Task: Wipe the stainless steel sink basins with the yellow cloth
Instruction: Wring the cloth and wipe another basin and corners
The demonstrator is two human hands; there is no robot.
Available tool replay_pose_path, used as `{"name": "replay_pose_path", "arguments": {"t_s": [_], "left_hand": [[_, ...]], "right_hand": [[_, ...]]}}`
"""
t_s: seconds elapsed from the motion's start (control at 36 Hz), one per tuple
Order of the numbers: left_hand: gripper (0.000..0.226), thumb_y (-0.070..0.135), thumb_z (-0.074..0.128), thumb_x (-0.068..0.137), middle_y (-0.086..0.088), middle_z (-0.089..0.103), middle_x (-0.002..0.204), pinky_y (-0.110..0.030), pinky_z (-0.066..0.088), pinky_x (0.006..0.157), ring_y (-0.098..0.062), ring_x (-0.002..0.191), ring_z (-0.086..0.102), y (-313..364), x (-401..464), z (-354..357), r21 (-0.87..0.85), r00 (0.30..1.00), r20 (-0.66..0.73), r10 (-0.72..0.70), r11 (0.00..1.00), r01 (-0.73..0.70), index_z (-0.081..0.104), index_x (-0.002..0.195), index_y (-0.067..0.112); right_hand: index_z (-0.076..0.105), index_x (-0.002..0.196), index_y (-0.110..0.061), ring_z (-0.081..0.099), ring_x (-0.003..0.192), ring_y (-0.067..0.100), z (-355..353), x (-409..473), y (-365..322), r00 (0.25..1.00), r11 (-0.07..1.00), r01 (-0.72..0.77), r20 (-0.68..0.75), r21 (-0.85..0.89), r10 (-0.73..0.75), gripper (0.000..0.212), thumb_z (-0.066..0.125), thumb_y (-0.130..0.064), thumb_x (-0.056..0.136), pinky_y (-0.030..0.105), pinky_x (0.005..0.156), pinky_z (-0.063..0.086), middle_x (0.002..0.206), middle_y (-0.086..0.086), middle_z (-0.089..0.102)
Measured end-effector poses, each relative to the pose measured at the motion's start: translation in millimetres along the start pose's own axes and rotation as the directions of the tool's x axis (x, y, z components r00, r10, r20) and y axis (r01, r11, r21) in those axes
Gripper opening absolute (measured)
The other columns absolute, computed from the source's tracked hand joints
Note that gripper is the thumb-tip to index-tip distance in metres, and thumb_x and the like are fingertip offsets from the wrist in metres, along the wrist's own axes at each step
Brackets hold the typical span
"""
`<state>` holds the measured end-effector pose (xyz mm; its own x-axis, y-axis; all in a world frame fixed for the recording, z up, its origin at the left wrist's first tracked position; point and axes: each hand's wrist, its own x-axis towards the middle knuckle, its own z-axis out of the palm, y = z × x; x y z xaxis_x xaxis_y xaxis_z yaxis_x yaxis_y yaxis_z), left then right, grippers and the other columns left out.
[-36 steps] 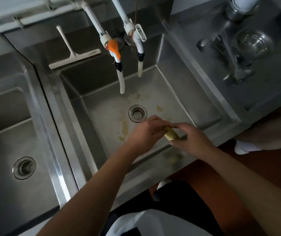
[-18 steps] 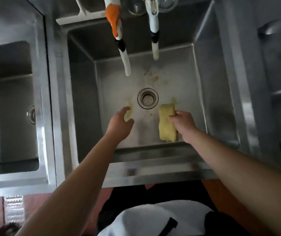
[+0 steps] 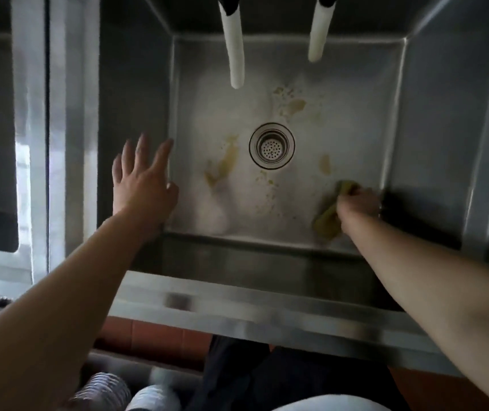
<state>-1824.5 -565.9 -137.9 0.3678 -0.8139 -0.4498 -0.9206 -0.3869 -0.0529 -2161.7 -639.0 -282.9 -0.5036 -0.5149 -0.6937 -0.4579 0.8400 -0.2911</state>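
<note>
Writing: none readable.
Right hand (image 3: pixel 357 203): grasps yellow cloth (image 3: pixel 330 218) on sink basin (image 3: pixel 356 120) floor, 4 o'clock of drain (image 3: pixel 271 145).
Left hand (image 3: pixel 139 182): fingers spread, holding nothing, 9 o'clock.
Around: two white hoses (image 3: pixel 234 51) at 12; yellowish stains (image 3: pixel 224 164).

A: Where's the yellow cloth (image 3: pixel 330 216)?
B: Lower right of the sink basin (image 3: pixel 433 120), gripped by the right hand (image 3: pixel 357 203) against the floor.
A: The left hand (image 3: pixel 139 185)?
B: Spread, at the basin's left wall, left of the drain (image 3: pixel 271 145).
</note>
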Motion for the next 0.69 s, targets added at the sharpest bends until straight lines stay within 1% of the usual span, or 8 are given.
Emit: {"name": "replay_pose_path", "arguments": {"t_s": [0.06,0.11,0.19,0.31,0.44,0.53,0.61,0.69], "left_hand": [[0.075,0.03,0.056,0.093,-0.007,0.004,0.165,-0.053,0.008,0.121,-0.034,0.151,0.0,0,10,6,-0.037,0.999,0.029,-0.013,0.999,0.014,0.013,0.154,0.035],[0.077,0.031,0.056,0.091,-0.006,0.006,0.165,-0.054,0.012,0.119,-0.032,0.151,0.002,4,17,20,-0.106,0.995,0.088,-0.042,0.993,0.051,0.014,0.154,0.037],[0.079,0.032,0.058,0.089,-0.005,0.004,0.165,-0.051,0.014,0.12,-0.031,0.151,0.003,11,25,60,-0.229,0.979,0.178,-0.101,0.963,0.141,0.013,0.154,0.039],[0.082,0.032,0.057,0.092,0.0,-0.008,0.165,-0.051,0.018,0.118,-0.031,0.151,0.002,17,28,111,-0.277,0.923,0.324,-0.206,0.912,0.301,0.005,0.155,0.038],[0.099,0.025,0.069,0.079,-0.013,0.01,0.162,-0.045,0.022,0.12,-0.034,0.148,0.015,6,29,154,-0.347,0.834,0.417,-0.362,0.784,0.514,0.007,0.156,0.026],[0.101,0.03,0.071,0.073,-0.016,0.021,0.157,-0.043,0.027,0.117,-0.035,0.145,0.022,-3,30,164,-0.31,0.794,0.468,-0.388,0.769,0.559,0.013,0.155,0.025],[0.111,0.043,0.073,0.076,-0.014,-0.004,0.163,-0.048,0.018,0.12,-0.038,0.149,0.008,5,30,161,-0.26,0.765,0.541,-0.348,0.796,0.546,-0.002,0.157,0.027],[0.124,0.05,0.077,0.076,-0.011,-0.024,0.161,-0.05,0.003,0.122,-0.04,0.149,-0.009,15,31,164,-0.32,0.735,0.602,-0.313,0.749,0.58,-0.017,0.154,0.029]], "right_hand": [[0.055,0.113,-0.01,0.06,0.107,0.032,13,2,-12,1.0,0.991,0.025,-0.015,0.128,-0.023,0.025,0.049,-0.014,0.089,0.034,0.081,0.049,0.116,0.015,0.062],[0.056,0.104,-0.019,0.062,0.107,0.029,24,5,-25,0.997,0.976,0.065,-0.049,0.209,-0.056,0.023,0.048,-0.01,0.084,0.03,0.084,0.046,0.115,0.011,0.064],[0.059,0.111,-0.02,0.059,0.113,0.028,40,14,-49,0.99,0.976,0.129,-0.084,0.176,-0.116,0.023,0.053,-0.018,0.089,0.032,0.095,0.044,0.122,0.007,0.062],[0.062,0.114,-0.021,0.06,0.112,0.03,68,22,-81,0.964,0.964,0.26,-0.077,0.061,-0.255,0.025,0.055,-0.026,0.09,0.032,0.091,0.045,0.121,0.008,0.064],[0.071,0.1,-0.022,0.066,0.101,0.028,96,18,-107,0.909,0.918,0.395,0.129,0.026,-0.395,0.016,0.062,-0.028,0.088,0.034,0.086,0.053,0.108,0.004,0.071],[0.07,0.09,-0.024,0.068,0.087,0.025,92,17,-115,0.891,0.937,0.288,0.304,0.2,-0.339,0.018,0.07,-0.009,0.08,0.037,0.076,0.059,0.091,0.002,0.069],[0.071,0.087,-0.021,0.062,0.078,0.015,64,19,-122,0.884,0.916,0.318,0.271,0.245,-0.38,0.018,0.07,-0.005,0.078,0.023,0.064,0.05,0.089,0.001,0.067],[0.071,0.077,-0.022,0.06,0.074,0.014,29,37,-130,0.901,0.886,0.391,0.095,0.247,-0.424,0.017,0.069,-0.005,0.074,0.023,0.062,0.045,0.08,0.002,0.066]]}}
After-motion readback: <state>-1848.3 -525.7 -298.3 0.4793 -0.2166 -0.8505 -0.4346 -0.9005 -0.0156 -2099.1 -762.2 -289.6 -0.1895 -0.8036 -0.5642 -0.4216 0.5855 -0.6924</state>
